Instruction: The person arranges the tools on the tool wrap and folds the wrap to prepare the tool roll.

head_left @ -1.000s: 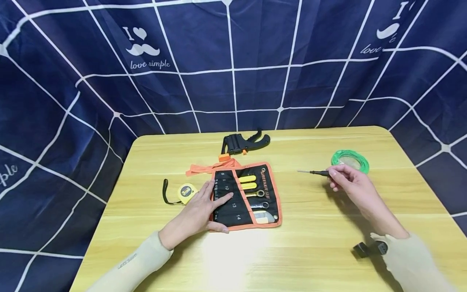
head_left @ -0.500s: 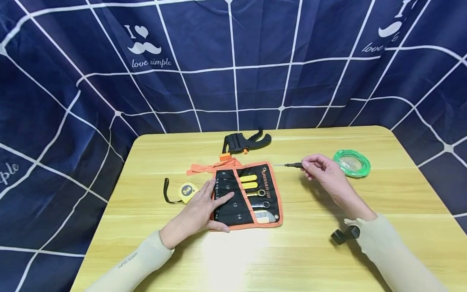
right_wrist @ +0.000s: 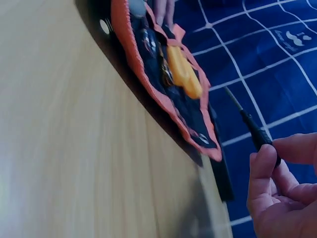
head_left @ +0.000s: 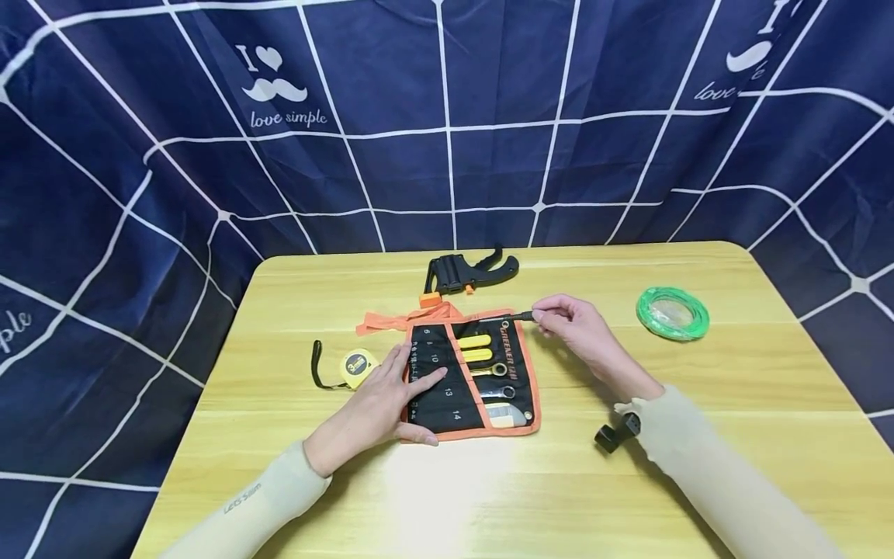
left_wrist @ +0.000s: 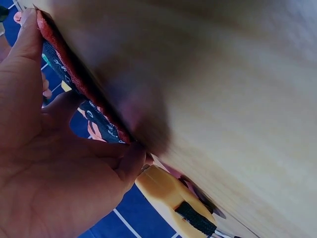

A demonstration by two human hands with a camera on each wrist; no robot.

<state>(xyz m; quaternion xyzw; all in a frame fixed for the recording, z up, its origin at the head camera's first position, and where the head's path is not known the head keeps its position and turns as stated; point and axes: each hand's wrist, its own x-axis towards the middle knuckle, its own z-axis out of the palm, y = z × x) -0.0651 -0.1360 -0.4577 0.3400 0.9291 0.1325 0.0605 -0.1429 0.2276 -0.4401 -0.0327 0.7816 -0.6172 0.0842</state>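
Observation:
A black tool pouch (head_left: 436,388) with orange edging lies spread on the table, its pockets marked with numbers. Yellow handles (head_left: 476,348), two wrenches (head_left: 497,393) and a utility knife (head_left: 506,416) stick out of its slots. My left hand (head_left: 380,400) rests flat on the pouch's left side, fingers spread. In the left wrist view, its thumb and fingers lie along the red edge. With thumb and fingertips my right hand (head_left: 576,330) pinches a small screwdriver (right_wrist: 255,128) by its black handle. The screwdriver's thin shaft points left, over the pouch's upper right corner in the head view.
Left of the pouch sits a yellow tape measure (head_left: 358,367) with a black strap. Behind it lies a black clamp (head_left: 471,272) with orange parts, beside orange ties (head_left: 405,320). A green coil (head_left: 673,314) is at the right. Blue curtains (head_left: 391,171) surround the table.
My right hand has moved left with the screwdriver, from beside the green coil to the pouch's upper right corner. The left hand has stayed on the pouch.

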